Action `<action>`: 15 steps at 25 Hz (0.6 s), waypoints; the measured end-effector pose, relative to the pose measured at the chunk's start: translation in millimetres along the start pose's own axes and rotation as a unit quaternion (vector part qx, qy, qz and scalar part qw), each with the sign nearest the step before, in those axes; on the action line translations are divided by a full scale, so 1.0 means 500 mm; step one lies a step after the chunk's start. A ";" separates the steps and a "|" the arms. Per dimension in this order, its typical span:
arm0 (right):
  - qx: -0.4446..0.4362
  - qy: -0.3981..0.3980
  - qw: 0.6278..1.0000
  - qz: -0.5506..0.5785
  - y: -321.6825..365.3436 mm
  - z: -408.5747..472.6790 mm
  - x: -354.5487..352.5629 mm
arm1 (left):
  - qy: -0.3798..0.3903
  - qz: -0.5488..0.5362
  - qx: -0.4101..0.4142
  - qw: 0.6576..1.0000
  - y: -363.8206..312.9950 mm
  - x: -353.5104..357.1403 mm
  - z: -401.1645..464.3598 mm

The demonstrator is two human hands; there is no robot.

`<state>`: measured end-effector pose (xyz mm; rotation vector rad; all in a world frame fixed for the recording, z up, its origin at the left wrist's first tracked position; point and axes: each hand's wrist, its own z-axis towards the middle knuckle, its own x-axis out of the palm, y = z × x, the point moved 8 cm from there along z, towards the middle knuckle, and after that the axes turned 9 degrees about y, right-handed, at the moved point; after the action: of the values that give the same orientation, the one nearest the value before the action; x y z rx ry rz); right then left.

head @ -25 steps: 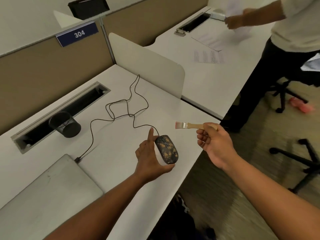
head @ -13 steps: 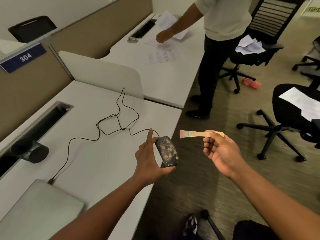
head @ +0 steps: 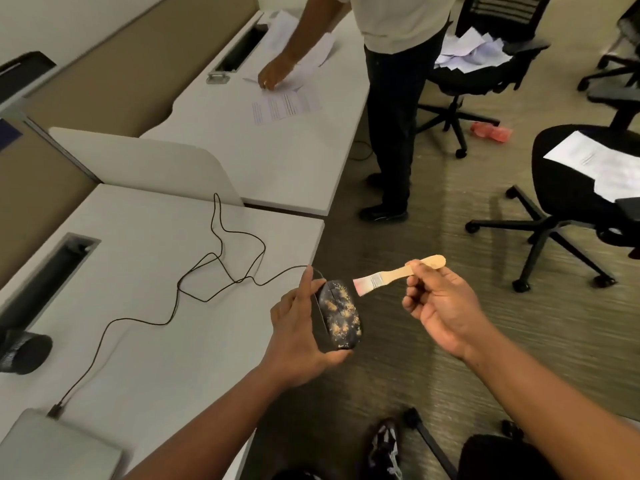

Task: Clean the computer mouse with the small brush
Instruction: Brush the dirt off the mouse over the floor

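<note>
Left hand (head: pixel 298 336) is clamped round the sides of the computer mouse (head: pixel 340 315), held off the bench (head: pixel 166 271) edge (light, rigid, likely smooth), while the small brush (head: pixel 398 273), soft-bristled, is pinched by its wooden handle in the right hand (head: pixel 441 306).

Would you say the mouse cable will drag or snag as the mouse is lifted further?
Probably floppy: the mouse cable lies in loose loops on the desk. Its slack should let the mouse rise freely, though the plugged end may eventually tug.
</note>
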<state>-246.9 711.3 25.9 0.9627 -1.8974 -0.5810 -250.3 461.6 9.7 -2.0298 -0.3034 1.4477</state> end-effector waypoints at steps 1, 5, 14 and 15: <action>0.003 -0.002 1.000 -0.001 -0.001 0.009 -0.004 | 0.005 0.003 0.004 1.000 -0.003 0.005 0.007; 0.004 -0.011 1.000 -0.019 -0.009 0.039 -0.010 | 0.018 0.015 0.020 1.000 -0.001 0.017 0.031; -0.026 -0.001 0.993 -0.111 -0.026 0.060 0.023 | 0.041 0.001 0.050 0.998 0.026 0.009 0.051; -0.023 0.001 0.993 -0.114 -0.028 0.063 0.026 | 0.039 0.003 0.055 0.998 0.028 0.006 0.052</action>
<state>-273.0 692.5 7.2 1.1578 -1.7763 -0.7524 -275.1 461.4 -6.5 -1.9938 -0.1815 1.3559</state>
